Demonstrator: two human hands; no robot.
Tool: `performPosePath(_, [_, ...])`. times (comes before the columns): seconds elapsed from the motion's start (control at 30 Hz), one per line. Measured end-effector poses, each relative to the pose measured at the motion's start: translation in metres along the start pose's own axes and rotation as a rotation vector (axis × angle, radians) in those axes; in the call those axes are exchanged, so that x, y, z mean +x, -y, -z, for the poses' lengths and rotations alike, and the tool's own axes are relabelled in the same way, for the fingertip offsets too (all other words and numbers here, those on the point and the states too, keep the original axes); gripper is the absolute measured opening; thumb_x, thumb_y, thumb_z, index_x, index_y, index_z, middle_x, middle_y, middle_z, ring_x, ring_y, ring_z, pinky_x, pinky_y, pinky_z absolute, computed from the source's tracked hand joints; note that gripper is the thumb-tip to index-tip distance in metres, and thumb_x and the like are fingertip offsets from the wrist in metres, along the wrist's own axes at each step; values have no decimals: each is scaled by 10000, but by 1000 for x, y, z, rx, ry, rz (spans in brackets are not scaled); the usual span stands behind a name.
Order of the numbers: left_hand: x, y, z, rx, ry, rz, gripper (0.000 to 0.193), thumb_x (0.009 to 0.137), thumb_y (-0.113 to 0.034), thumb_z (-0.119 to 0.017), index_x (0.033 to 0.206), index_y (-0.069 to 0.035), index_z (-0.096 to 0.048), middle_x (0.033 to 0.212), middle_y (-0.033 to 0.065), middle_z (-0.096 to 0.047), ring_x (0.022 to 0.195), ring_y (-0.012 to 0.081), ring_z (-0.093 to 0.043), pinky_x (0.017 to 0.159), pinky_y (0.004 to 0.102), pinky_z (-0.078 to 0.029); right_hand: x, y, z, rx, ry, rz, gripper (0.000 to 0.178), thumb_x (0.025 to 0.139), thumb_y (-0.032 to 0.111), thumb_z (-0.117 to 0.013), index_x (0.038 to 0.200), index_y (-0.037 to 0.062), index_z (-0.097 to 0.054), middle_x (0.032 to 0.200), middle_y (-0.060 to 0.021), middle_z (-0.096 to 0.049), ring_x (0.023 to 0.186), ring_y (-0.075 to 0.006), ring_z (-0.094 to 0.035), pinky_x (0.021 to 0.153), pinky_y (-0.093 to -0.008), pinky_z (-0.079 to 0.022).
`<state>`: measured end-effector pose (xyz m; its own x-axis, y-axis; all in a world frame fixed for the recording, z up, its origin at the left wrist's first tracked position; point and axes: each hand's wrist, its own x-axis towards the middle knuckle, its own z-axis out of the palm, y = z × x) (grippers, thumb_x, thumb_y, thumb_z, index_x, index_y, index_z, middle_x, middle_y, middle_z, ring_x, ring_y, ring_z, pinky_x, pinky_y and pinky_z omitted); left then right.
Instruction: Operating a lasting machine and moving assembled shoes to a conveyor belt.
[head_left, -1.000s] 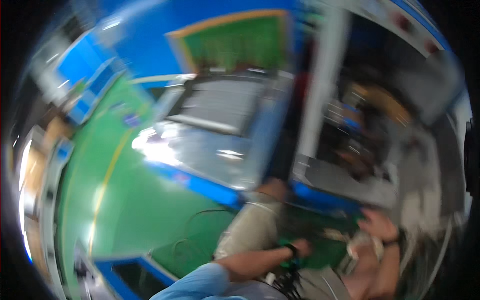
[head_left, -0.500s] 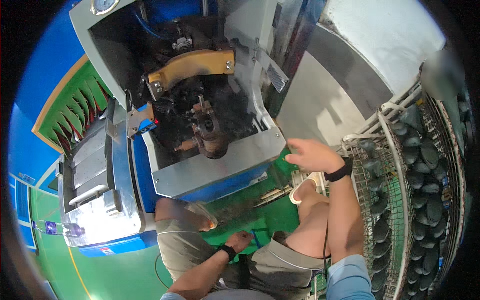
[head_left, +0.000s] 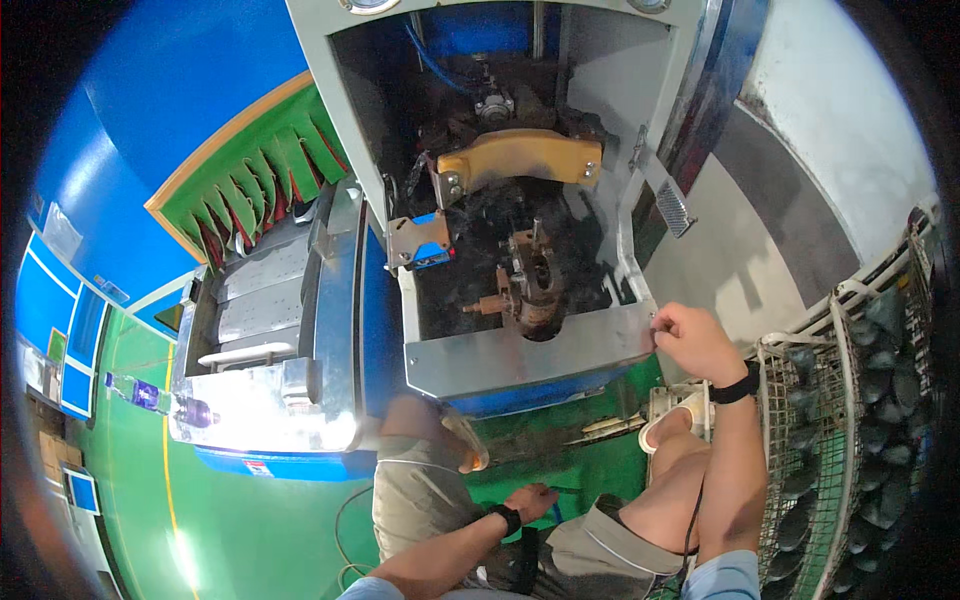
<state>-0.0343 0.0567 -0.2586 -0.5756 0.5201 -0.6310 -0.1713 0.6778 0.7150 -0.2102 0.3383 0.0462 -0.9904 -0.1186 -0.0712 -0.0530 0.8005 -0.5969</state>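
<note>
My right hand (head_left: 697, 340) is beside the right corner of the machine's grey metal front panel (head_left: 530, 352), its fingers curled in and nothing visible in them. Low over my lap, my left hand (head_left: 532, 500) is closed, with a thin blue thing (head_left: 558, 512) showing beside its fingers; the grip itself is hidden. Inside the machine, a brown, worn metal fixture (head_left: 538, 285) stands behind the panel. Above it spans a curved yellow pad (head_left: 520, 157), bolted at both ends. A small bracket with a blue part (head_left: 420, 240) sits at the opening's left side.
Wire racks (head_left: 850, 400) packed with dark rounded pieces (head_left: 885, 440) stand close on my right. To the left is a metal-topped unit (head_left: 262, 400) with green-and-red flaps (head_left: 255, 190) behind it. A purple-labelled bottle (head_left: 145, 393) is at that unit's left edge.
My view has turned left, so the machine appears further right. My right hand's fingers, stretched out before, are now curled near the panel's corner. My left hand stays low over my lap.
</note>
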Motion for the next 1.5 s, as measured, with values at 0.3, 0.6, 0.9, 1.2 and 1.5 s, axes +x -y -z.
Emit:
performPosePath(0.3, [-7, -27, 7, -114, 13, 17, 535, 950, -496, -501, 1060, -9, -693, 1062, 237, -685, 1011, 413, -643, 881, 456, -500, -1, -28, 7, 207, -103, -32, 342, 871, 140, -635, 1174, -19, -620, 1069, -214, -705, 977, -339, -692, 867, -357, -531])
performPosePath(0.6, [-10, -6, 6, -53, -15, -141, 499, 951, -465, -564, 1177, -32, -667, 1073, 117, -719, 1018, 261, -670, 908, 385, -504, -37, 23, -20, -434, 136, 245, 904, 822, 363, -730, 1474, -90, -299, 1543, -313, -271, 1458, -431, -240, 1195, -454, -238])
performPosePath(0.9, [-204, -72, 249, -1038, -120, -468, 339, 1027, -248, -497, 1157, 42, -615, 1129, 191, -678, 1082, 287, -653, 980, 383, -504, -53, -3, 1, -519, -136, -35, 733, 805, 102, -715, 1453, -19, -393, 1260, -282, -596, 1162, -428, -587, 942, -400, -491])
performPosePath(1.2, [-179, -14, 557, -530, -1031, -156, 226, 931, -243, -599, 972, -24, -639, 826, 66, -676, 752, 180, -665, 725, 328, -558, -34, 29, -4, -298, 539, -161, 508, 951, 259, -597, 1401, 49, -492, 1169, -218, -642, 981, -354, -638, 843, -423, -515])
performPosePath(1.5, [-26, 32, 716, 45, -1395, 198, 828, 742, -440, -768, 1319, 69, -463, 1231, 308, -602, 1180, 414, -583, 1008, 436, -465, -62, -10, -92, -205, 603, -48, 457, 936, 183, -611, 1370, 67, -525, 898, -181, -680, 702, -296, -646, 661, -396, -534])
